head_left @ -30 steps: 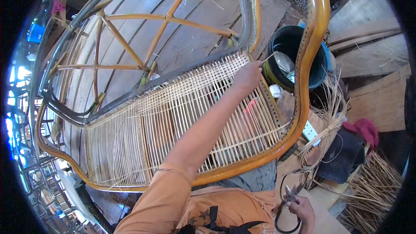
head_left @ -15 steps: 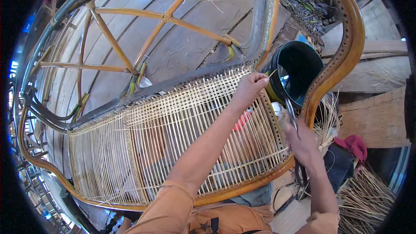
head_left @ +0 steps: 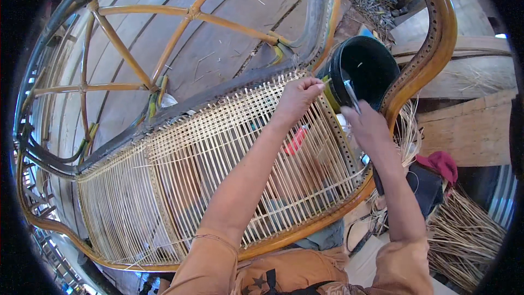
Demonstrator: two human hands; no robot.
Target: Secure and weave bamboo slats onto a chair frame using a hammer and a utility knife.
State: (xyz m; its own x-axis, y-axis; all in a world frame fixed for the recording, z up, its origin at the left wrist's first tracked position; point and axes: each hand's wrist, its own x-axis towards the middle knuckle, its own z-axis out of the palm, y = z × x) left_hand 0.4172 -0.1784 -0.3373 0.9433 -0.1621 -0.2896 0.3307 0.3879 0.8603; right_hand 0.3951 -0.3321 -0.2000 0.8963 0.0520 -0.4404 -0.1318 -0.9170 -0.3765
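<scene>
A curved wooden bench frame holds a half-woven cane seat, close-meshed along its far edge and mostly parallel strands nearer me. At the seat's far right corner, above the weave, my left hand pinches a thin cane strip, its short end poking out past the fingertips. My right hand is closed round a tool with a narrow metal blade, which points up toward the bucket's mouth. A dark part of it shows below my wrist; its exact kind is unclear. A dark bucket stands just beyond both hands.
The frame's curved arm rises at the right. Crossed cane poles brace the far left side over wooden boards. Loose cane strands lie at lower right beside a dark red cloth. A red object shows beneath the weave.
My right hand has risen with the tool, bringing the blade up beside the bucket's mouth. Less of the strip shows past my left fingers, and a small pale piece appears over the bucket.
</scene>
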